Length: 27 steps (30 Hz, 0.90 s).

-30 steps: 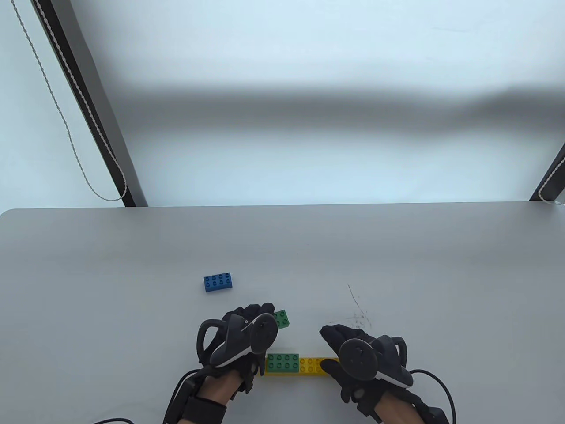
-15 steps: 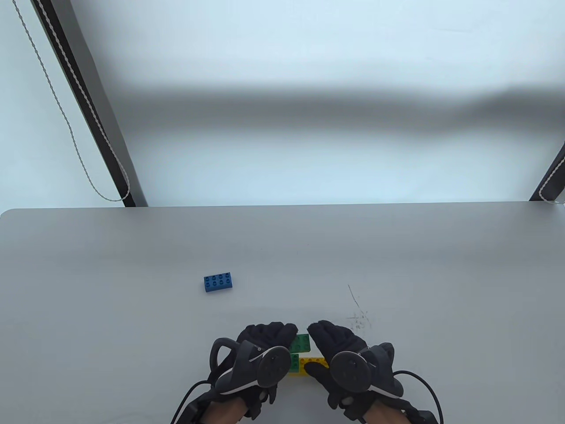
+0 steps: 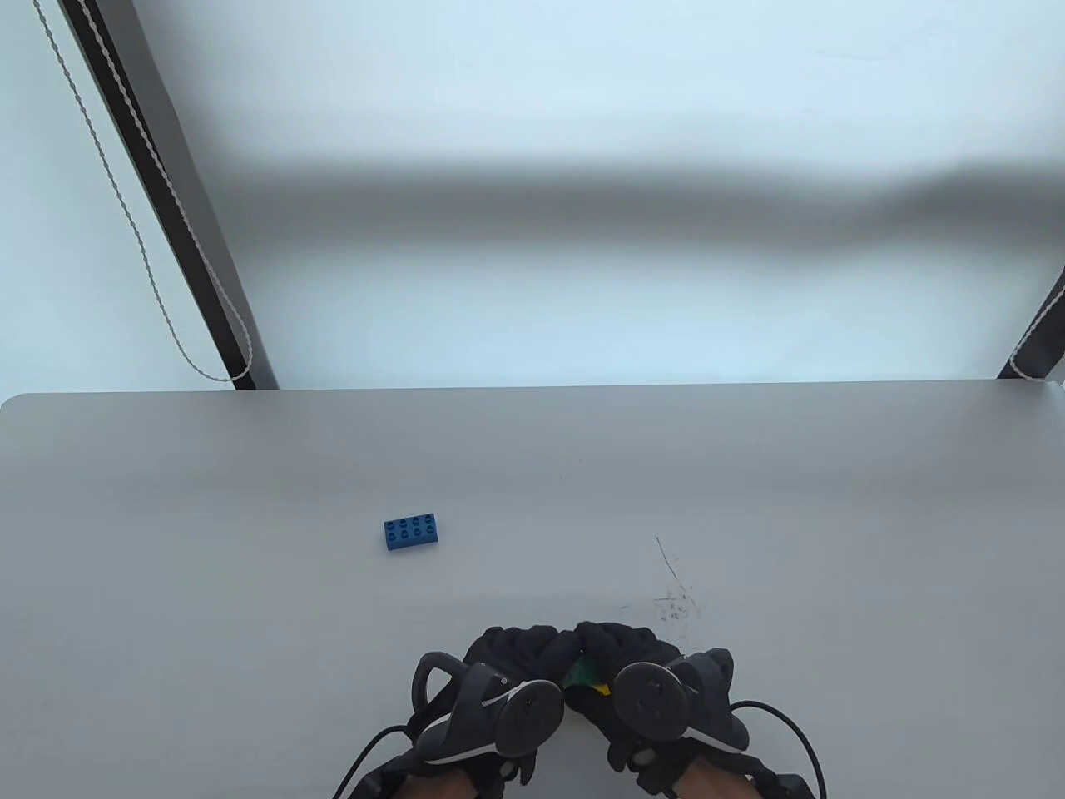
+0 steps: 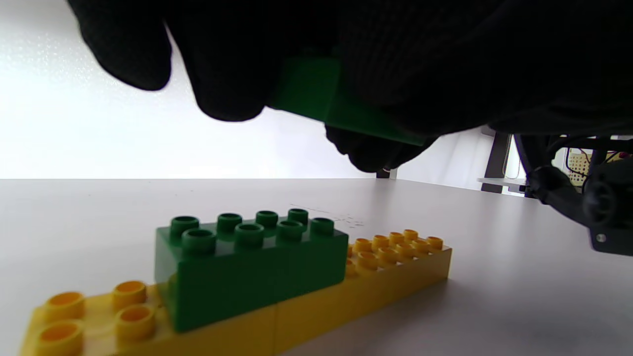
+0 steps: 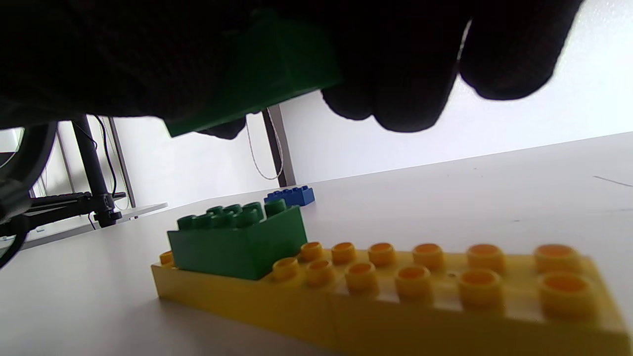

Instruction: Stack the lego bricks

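Four plastic bricks: two green, one long yellow plate (image 4: 316, 306), one blue brick (image 3: 411, 532). Left hand (image 3: 499, 707) and right hand (image 3: 649, 695) together grip the loose green brick (image 4: 316, 94) above the mounted green brick (image 4: 252, 267).

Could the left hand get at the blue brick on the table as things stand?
Probably not right away. The blue brick lies alone on open table, nothing blocking it, but the left hand is occupied, gripping a green brick together with the right hand.

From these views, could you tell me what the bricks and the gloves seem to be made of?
Green brick and yellow base: apparently moulded plastic, smooth and slightly glossy, with crisp studs and soft highlights. Gloves on the hands, as on the right hand: probably knitted black fabric, matte; a weave texture shows faintly.
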Each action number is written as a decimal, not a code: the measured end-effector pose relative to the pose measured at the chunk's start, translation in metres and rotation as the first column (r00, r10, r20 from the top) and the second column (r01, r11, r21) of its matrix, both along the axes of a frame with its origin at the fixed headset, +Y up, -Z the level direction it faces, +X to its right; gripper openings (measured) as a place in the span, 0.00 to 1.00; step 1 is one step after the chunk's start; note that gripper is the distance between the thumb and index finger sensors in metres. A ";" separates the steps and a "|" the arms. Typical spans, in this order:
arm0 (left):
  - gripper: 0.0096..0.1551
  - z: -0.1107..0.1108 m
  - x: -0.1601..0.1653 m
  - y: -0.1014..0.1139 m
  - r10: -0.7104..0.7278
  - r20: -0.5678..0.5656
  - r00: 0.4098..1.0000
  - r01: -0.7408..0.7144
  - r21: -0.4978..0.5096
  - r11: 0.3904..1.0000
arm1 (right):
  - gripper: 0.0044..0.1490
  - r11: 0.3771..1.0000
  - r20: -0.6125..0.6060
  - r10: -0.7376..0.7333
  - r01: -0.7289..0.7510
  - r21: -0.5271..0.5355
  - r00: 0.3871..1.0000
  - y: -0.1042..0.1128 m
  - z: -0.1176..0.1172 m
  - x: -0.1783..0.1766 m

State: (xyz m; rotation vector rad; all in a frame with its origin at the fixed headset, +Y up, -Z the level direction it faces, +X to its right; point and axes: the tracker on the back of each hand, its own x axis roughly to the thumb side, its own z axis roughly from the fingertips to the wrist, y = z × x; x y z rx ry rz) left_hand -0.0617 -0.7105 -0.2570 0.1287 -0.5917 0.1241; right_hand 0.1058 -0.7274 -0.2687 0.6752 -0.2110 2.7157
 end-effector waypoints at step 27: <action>0.34 -0.023 -0.023 -0.025 -0.068 -0.077 0.995 0.048 -0.237 0.970 | 0.43 0.988 -0.002 0.098 -0.098 -0.120 0.995 -0.020 -0.018 0.021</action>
